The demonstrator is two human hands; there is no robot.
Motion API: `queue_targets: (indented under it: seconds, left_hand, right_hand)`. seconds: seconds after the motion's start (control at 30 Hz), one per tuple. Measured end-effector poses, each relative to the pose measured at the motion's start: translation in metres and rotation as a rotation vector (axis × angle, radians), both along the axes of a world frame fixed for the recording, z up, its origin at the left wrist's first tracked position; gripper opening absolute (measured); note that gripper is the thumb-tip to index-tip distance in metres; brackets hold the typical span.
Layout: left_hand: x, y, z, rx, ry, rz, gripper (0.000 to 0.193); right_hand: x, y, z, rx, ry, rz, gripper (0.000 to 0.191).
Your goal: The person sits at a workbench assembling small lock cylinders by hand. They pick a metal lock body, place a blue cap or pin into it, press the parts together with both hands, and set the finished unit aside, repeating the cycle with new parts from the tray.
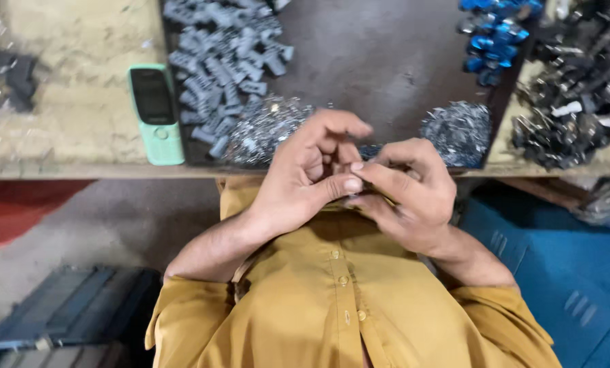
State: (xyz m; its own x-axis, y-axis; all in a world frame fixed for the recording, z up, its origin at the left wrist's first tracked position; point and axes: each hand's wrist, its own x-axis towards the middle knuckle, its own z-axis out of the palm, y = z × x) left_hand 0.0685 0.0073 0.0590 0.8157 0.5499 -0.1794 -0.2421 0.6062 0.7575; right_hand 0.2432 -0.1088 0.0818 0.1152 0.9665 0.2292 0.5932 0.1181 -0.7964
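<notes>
Two hands meet above the bench (73,129) edge: left hand (303,178) and right hand (408,194), fingertips pinched together; what their grip holds is hidden. Behind them lie two shiny metal heaps (264,129), one grey parts pile (223,61), one blue pile (496,34), one green phone (156,112)

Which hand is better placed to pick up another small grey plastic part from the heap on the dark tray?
Probably the left hand: it sits nearer the heap of grey plastic parts at the tray's left side. The right hand is closer to the pile of shiny metal bits. Both hands meet, fingers pinched together; anything between them is hidden.
</notes>
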Motion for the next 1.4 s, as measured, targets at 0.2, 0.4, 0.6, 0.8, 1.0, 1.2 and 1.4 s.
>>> queue_targets:
  seconds: [0.2,0.4,0.6,0.8,1.0,1.2,1.4]
  left_hand:
    - [0.024,-0.001,-0.003,0.503,0.157,0.016,0.014]
    - [0.026,-0.001,-0.012,0.689,0.276,0.145,0.021]
    - [0.032,-0.004,-0.012,0.853,0.304,0.199,0.019]
    - [0.030,-0.006,-0.009,0.868,0.315,0.216,0.016]
    - [0.025,-0.014,-0.008,0.499,0.317,0.119,0.012]
    - [0.015,-0.018,-0.008,0.484,0.198,0.154,0.013]
    - [0.010,-0.014,-0.009,0.700,0.241,0.215,0.018]
  right_hand:
    - [0.013,-0.013,-0.009,0.124,-0.221,-0.107,0.045]
    - [0.122,-0.015,-0.005,0.093,-0.537,-0.570,0.037]
    - [0.174,-0.011,-0.006,-0.023,-1.146,-0.458,0.043]
    - [0.139,-0.032,0.006,0.160,0.216,-0.654,0.020]
    - [0.047,-0.034,-0.013,0.114,0.891,-0.282,0.017]
    - [0.017,-0.017,-0.006,-0.032,1.067,-0.186,0.018]
    - [0.011,-0.017,-0.001,-0.010,0.603,-0.277,0.021]
